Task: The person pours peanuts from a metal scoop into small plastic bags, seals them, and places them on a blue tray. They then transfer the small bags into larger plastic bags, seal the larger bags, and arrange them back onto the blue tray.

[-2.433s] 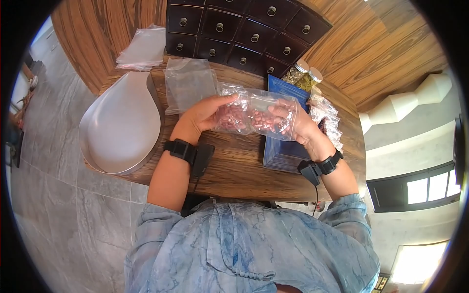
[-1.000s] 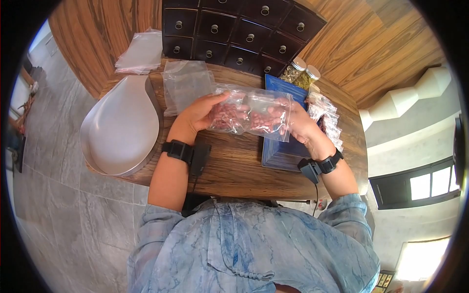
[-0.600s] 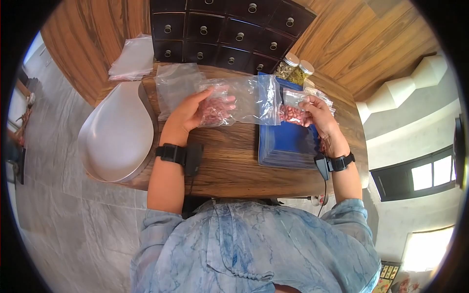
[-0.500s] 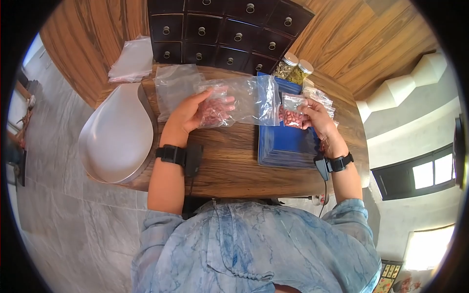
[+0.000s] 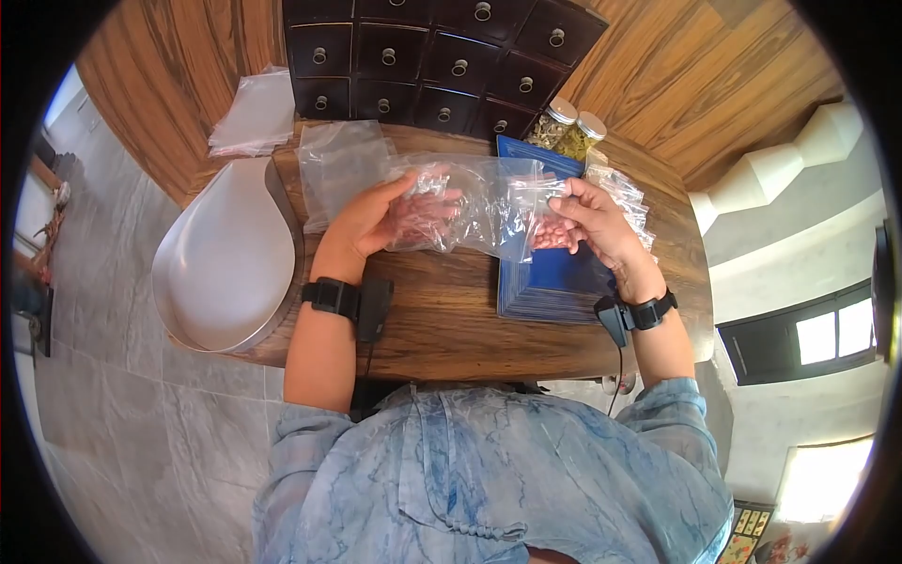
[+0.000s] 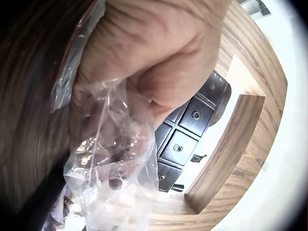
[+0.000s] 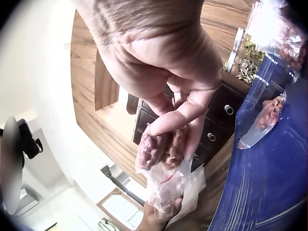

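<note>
The small bag of red pieces (image 5: 552, 233) is at the mouth of the large clear bag (image 5: 481, 202), above the worktop (image 5: 437, 324); I cannot tell whether it is inside. The right hand (image 5: 604, 224) pinches it between thumb and fingers. The left hand (image 5: 372, 218) grips the large bag, its fingers partly curled and blurred by shiny plastic, so the reddish contents there are difficult to separate from them. Bags and right hand partly cover the blue stack (image 5: 554, 287); the top edge cuts the drawer cabinet (image 5: 423, 52).
</note>
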### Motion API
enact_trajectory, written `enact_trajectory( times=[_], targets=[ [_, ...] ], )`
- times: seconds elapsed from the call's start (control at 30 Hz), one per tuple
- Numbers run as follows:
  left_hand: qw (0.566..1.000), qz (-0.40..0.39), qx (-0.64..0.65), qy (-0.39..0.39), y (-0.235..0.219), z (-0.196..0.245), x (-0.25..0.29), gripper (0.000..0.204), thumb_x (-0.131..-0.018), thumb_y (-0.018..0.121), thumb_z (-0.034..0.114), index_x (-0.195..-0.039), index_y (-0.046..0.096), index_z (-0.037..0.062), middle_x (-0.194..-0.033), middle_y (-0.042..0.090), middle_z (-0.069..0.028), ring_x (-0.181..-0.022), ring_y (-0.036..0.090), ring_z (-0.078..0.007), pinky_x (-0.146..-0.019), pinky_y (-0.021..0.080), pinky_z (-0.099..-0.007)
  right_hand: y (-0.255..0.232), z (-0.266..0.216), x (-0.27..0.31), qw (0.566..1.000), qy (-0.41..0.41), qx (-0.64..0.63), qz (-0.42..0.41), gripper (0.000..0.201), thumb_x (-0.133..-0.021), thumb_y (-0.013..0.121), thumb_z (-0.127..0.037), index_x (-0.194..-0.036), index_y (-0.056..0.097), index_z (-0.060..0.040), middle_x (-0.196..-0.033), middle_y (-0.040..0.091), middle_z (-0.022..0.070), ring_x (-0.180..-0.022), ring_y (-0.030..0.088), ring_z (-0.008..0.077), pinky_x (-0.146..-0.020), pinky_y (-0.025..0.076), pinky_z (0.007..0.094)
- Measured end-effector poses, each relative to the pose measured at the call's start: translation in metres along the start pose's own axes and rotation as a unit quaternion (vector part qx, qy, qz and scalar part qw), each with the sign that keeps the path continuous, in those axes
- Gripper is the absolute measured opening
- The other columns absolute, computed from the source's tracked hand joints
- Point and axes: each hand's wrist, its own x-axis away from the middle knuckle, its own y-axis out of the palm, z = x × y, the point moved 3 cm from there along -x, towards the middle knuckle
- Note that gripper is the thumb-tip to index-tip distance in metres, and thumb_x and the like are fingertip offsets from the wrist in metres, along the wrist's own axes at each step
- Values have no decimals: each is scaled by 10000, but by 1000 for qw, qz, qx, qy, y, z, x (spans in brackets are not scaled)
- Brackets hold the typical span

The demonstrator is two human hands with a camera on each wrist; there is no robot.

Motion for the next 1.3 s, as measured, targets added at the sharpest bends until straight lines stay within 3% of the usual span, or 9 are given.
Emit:
enact_trajectory(
  times=[0.13, 0.23, 0.43, 0.53, 0.63, 0.73, 0.87, 1.17, 1.3],
  targets=[
    [1000, 0, 12, -4, 6, -1, 1, 547, -969, 463, 364, -1395, 354, 39, -1280, 529, -213, -1132, 564, -308, -870, 520, -395, 8, 3, -11, 998, -45, 48, -4, 128, -919, 591, -156, -877, 541, -47, -697, 602, 33, -548, 557, 68, -436, 476, 199],
    [1000, -9, 11, -3, 2, -2, 1, 546, -970, 462, 361, -1396, 351, 38, -1282, 525, -217, -1135, 562, -311, -876, 518, -413, 6, 3, -18, 983, -133, 105, 68, 102, -926, 576, -132, -877, 535, -52, -696, 606, 33, -546, 557, 73, -451, 482, 205],
    [1000, -12, 19, -9, 1, -2, -1, 547, -969, 468, 351, -1394, 348, 30, -1275, 524, -233, -1126, 567, -332, -885, 511, -454, 9, 10, -20, 989, -41, -131, 48, 75, -922, 575, -100, -892, 529, -49, -720, 605, 35, -558, 567, 78, -483, 489, 210],
    [999, -26, 8, -17, 3, -2, -1, 566, -975, 441, 380, -1418, 305, 56, -1342, 460, -231, -1199, 504, -360, -918, 480, -470, 23, 11, -18, 998, -21, -56, 21, 75, -918, 578, -100, -892, 529, -50, -750, 615, 39, -603, 594, 90, -529, 522, 229],
    [1000, -9, 24, -15, 2, -3, -2, 549, -966, 477, 339, -1391, 340, 20, -1275, 522, -235, -1110, 574, -341, -886, 513, -458, 10, 16, -22, 973, -135, 150, 114, 68, -913, 581, -96, -894, 535, -51, -801, 626, 43, -675, 622, 105, -582, 564, 262],
    [1000, -8, 23, -16, 1, -4, -2, 544, -968, 474, 337, -1384, 343, 12, -1272, 525, -235, -1111, 573, -342, -886, 511, -459, 15, 13, -21, 991, -119, 37, 58, 73, -903, 593, -88, -938, 549, -41, -856, 631, 42, -737, 635, 114, -615, 585, 287],
    [1000, 1, 18, -22, 4, -4, -3, 532, -970, 472, 337, -1373, 357, 9, -1261, 536, -234, -1114, 572, -342, -877, 512, -457, 25, 15, -17, 994, 11, -98, -40, 183, -893, 615, -111, -1044, 567, -20, -936, 633, 47, -790, 643, 127, -656, 591, 298],
    [998, 45, 40, -23, -4, -13, -8, 439, -960, 513, 294, -1295, 476, 13, -1139, 601, -149, -977, 610, -235, -842, 523, -386, 47, 2, -17, 991, 53, -93, -81, 199, -895, 602, -81, -1075, 556, -7, -995, 616, 90, -840, 648, 176, -756, 584, 353],
    [996, 69, 50, -29, -3, -13, -6, 373, -947, 545, 273, -1209, 535, 8, -1074, 616, -115, -944, 609, -200, -818, 530, -364, 40, 6, -26, 995, -5, -84, -61, 156, -898, 596, -75, -1032, 550, -9, -938, 612, 79, -827, 647, 174, -736, 587, 354]
  ],
)
